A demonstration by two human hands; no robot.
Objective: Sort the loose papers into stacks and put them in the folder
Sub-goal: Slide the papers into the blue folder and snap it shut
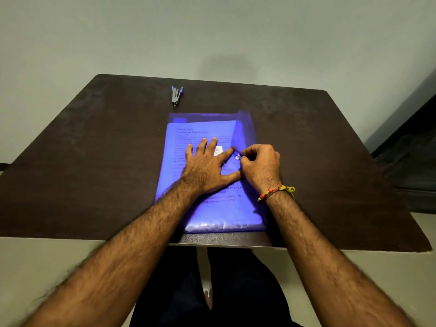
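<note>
Folder [212, 175], blue translucent plastic, papers [203, 133] inside, at counter [94, 149] near edge: light, floppy, slippery; left hand [205, 166] spread flat on it, right hand [257, 164] seemingly pinching the snap flap [237, 153].

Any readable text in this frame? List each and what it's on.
"back... to trace into": partly legible, on the printed page inside the blue folder.
"ensure": fragment on the same page, right edge.
Heading and remaining lines: too blurred to read.
White label beside the left hand: unreadable.
Stapler: no readable marking.
</note>
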